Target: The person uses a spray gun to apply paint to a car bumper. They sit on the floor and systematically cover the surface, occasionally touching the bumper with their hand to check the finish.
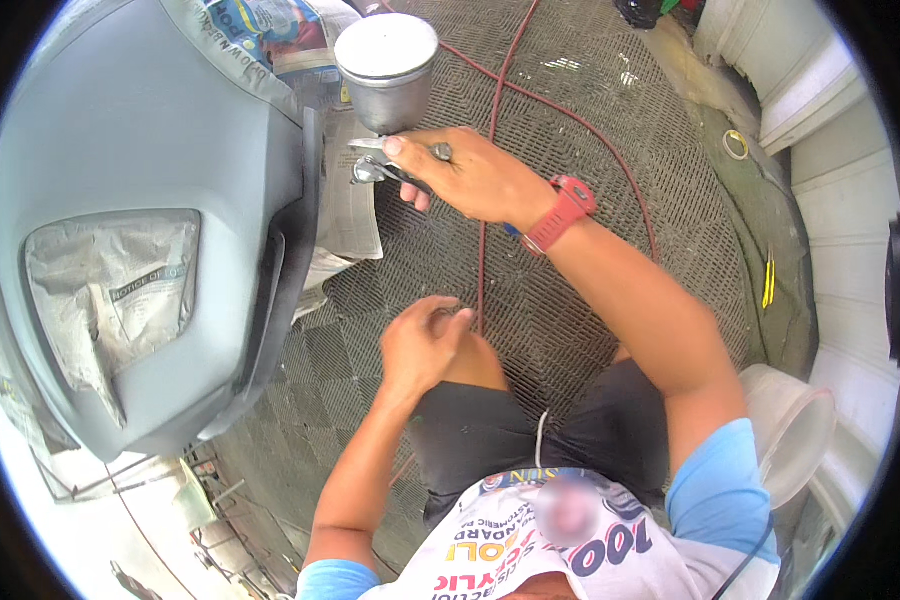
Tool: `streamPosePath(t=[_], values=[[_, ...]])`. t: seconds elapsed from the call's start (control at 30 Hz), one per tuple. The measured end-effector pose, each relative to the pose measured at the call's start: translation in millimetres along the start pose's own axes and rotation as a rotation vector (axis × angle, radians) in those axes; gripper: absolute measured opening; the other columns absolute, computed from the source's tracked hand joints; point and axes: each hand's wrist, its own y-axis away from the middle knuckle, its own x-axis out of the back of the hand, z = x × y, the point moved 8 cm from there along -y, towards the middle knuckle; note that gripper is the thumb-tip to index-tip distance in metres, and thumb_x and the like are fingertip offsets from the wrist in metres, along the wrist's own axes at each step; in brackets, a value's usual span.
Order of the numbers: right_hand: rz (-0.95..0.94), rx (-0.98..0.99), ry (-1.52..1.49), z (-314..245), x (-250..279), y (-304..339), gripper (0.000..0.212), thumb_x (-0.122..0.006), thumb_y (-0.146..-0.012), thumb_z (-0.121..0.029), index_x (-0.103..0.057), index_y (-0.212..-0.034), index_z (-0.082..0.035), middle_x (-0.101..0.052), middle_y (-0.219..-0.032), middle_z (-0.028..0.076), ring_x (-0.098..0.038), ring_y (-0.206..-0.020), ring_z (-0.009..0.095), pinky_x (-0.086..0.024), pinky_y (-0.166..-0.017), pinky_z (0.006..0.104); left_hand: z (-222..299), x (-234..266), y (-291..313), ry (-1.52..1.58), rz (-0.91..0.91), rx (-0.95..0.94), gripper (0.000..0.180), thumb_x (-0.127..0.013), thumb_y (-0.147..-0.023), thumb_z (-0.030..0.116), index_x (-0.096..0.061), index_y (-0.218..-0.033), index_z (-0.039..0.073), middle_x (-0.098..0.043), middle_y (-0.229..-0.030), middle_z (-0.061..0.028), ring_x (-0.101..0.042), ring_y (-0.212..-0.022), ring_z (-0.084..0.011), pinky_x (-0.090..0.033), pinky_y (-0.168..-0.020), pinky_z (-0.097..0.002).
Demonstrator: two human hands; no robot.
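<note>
My right hand (470, 178), with a red watch on its wrist, is closed around a metal spray gun (368, 170). On top of the gun is a round silver cup (388, 80) with a pale lid. The gun is beside the edge of a large grey car bumper (160, 140) on the left. A patch of newspaper (120, 270) covers an opening in the bumper. Above my thigh my left hand (420, 342) hangs loosely curled, with a gap between thumb and forefinger. I see nothing held in it.
A red hose (610, 140) crosses the dark ribbed floor mat (560, 270) and passes behind my right hand. More newspaper (352, 200) hangs beside the bumper. On the right are a translucent bucket (795, 435), a roll of tape (735, 145) and a white corrugated wall (840, 200).
</note>
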Motion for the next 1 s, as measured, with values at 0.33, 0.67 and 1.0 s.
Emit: streamPosePath(t=[0.33, 0.67, 1.0], values=[[-0.042, -0.025, -0.059, 20.5, 20.8, -48.2, 0.088, -0.047, -0.107, -0.078, -0.075, -0.140, -0.001, -0.077, -0.082, 0.010, -0.073, -0.063, 0.014, -0.054, -0.046, 0.0291, 30.8, 91.6, 125.4, -0.109, 0.132, -0.052, 0.037, -0.080, -0.093, 0.030, -0.081, -0.119, 0.004, -0.079, -0.129, -0.0166, -0.070, -0.131, -0.0390, -0.051, -0.115, -0.0506], [0.180, 0.068, 0.103, 26.7, 37.7, -86.0, 0.079, -0.049, -0.106, -0.080, -0.083, -0.131, -0.012, -0.075, -0.078, 0.013, -0.077, -0.080, 0.032, -0.062, -0.082, 0.0453, 37.3, 81.4, 74.3, 0.064, 0.123, -0.069, 0.028, -0.081, -0.088, 0.015, -0.081, -0.112, 0.002, -0.082, -0.118, -0.0163, -0.074, -0.121, -0.0383, -0.054, -0.109, -0.0483], [-0.095, 0.151, -0.077, 14.7, 2.8, -15.0, 0.063, -0.064, -0.108, -0.063, -0.084, -0.124, -0.005, -0.081, -0.113, 0.027, -0.079, -0.109, 0.043, -0.062, -0.098, 0.0447, 35.7, 80.2, 56.4, -0.019, 0.031, -0.071, 0.026, -0.083, -0.086, 0.017, -0.081, -0.107, 0.002, -0.082, -0.117, -0.0159, -0.074, -0.121, -0.0385, -0.054, -0.108, -0.0482]])
